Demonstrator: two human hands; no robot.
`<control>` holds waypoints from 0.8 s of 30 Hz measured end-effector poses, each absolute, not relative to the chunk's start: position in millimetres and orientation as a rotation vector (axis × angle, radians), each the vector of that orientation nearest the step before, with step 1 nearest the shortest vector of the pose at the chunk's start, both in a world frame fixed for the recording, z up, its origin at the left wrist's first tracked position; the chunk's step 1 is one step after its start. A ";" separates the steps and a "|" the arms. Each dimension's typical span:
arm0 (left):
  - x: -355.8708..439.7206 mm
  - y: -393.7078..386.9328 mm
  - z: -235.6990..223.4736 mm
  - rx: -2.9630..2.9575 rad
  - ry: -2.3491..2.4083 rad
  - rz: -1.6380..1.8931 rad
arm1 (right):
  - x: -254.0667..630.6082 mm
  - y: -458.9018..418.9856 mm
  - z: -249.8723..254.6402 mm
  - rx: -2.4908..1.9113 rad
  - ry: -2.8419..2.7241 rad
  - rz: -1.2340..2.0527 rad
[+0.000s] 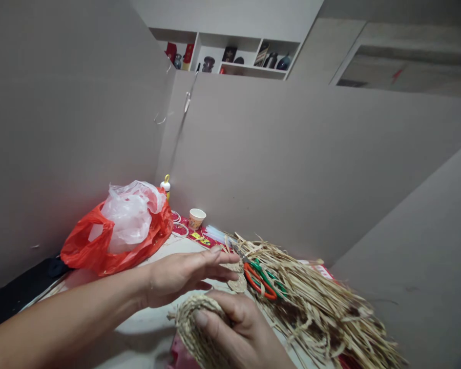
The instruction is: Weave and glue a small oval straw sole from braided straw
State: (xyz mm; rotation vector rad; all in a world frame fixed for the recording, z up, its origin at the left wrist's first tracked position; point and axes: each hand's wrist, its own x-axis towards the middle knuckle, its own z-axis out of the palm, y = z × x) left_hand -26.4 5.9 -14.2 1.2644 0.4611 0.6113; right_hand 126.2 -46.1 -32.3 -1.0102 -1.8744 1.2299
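My right hand (246,328) grips a piece of braided straw (197,333), coiled into a thick rounded shape, with the thumb pressed on its near face. Above it my left hand (194,271) is stretched out, fingers apart and pointing right, holding nothing. Just past the left fingertips lies a small flat woven straw piece (237,282). Scissors with orange handles (259,282) and a pair with green handles (272,279) rest beside it, against a large heap of dry straw (315,297). Something pink (182,353) shows partly below the braided piece.
A red plastic bag (88,241) with a crumpled clear bag (126,215) stands at the left. Toward the wall are a paper cup (196,219), white rings (180,229), pale translucent sticks (217,234) and a yellow-and-white bottle (165,184). Wall shelves (230,46) hold ornaments.
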 end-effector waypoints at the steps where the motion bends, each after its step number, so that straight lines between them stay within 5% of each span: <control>1: -25.9 6.6 -15.2 1.298 0.487 0.625 | 125.5 -45.7 -33.7 -1.027 -1.905 1.274; 13: -14.0 0.0 -26.1 1.404 0.610 0.560 | 122.6 -44.8 -35.4 -0.959 -1.993 1.321; 24: -4.6 8.3 -32.3 1.146 0.599 0.962 | 146.4 -15.2 -43.2 -0.917 -0.866 1.230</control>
